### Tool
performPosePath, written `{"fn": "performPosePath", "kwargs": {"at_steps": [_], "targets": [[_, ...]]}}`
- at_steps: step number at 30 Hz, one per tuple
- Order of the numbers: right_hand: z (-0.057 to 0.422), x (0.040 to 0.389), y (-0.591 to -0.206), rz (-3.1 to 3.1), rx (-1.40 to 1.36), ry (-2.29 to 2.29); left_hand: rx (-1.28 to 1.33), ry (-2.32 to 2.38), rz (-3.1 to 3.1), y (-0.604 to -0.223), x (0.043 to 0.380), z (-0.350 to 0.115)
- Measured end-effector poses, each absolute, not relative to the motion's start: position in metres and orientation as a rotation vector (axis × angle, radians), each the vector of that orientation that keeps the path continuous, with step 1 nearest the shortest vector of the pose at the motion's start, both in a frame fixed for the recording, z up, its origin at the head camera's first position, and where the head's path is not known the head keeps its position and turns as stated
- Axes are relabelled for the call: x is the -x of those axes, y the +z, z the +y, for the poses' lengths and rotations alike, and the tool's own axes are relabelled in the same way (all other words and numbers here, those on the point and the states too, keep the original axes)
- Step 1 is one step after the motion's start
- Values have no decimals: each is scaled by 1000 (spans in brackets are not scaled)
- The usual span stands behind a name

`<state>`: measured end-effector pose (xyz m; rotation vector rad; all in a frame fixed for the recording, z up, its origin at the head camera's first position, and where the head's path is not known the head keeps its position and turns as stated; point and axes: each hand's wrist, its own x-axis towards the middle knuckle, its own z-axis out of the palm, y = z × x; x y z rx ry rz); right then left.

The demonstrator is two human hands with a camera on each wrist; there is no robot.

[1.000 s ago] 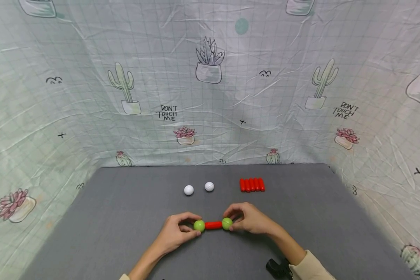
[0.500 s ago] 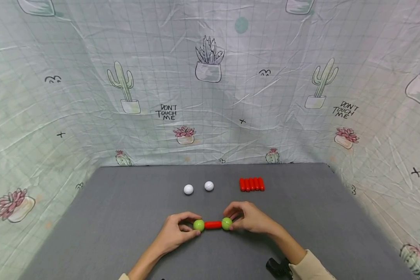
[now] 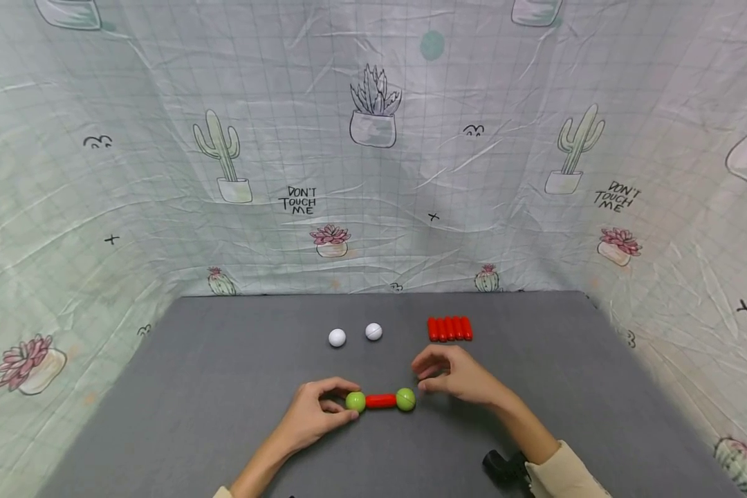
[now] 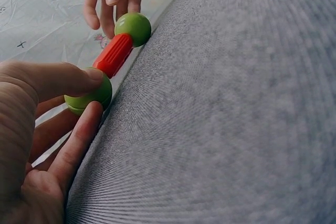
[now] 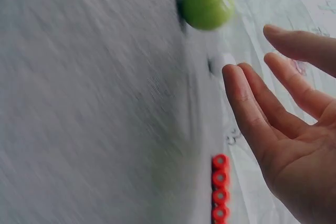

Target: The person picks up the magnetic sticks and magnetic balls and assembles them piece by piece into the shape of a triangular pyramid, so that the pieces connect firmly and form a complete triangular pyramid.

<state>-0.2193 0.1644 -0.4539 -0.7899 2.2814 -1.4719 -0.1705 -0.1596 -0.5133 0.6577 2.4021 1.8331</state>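
Note:
A red ridged rod (image 3: 381,401) lies on the grey table with a green ball at each end, joined in one line. My left hand (image 3: 311,413) pinches the left green ball (image 3: 355,402) between thumb and fingers; the left wrist view shows the thumb on top of it. Just beyond the right green ball (image 3: 405,399), and apart from it, is my right hand (image 3: 463,377). Its fingers are spread and relaxed with nothing between them, as the right wrist view (image 5: 294,114) also shows.
Two white balls (image 3: 337,337) (image 3: 373,331) sit farther back on the table (image 3: 255,346). To their right, several red rods (image 3: 450,328) lie side by side in a row. A printed cactus cloth (image 3: 373,207) hangs behind and along both sides. Something black (image 3: 503,467) is at my right wrist.
My right hand has let go of the right green ball and moved away to the right and back. My left hand keeps its pinch, and the joined rod and balls stay in place.

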Motion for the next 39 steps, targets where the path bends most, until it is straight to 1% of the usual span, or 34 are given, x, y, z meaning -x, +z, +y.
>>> {"fn": "performPosePath", "kwargs": {"at_steps": [6, 19, 24, 29, 39], "targets": [[181, 232, -441, 2456, 640, -1449, -618, 1826, 2390, -511, 170, -159], [230, 284, -431, 2785, 341, -1229, -610, 1815, 2380, -510, 170, -158], [239, 297, -435, 2808, 302, -1131, -614, 1808, 2401, -510, 170, -158], [241, 306, -442, 2700, 271, -1153, -606, 1800, 2411, -510, 170, -159], [242, 313, -453, 2601, 327, -1223, -590, 1788, 2415, -510, 170, -160]]}}
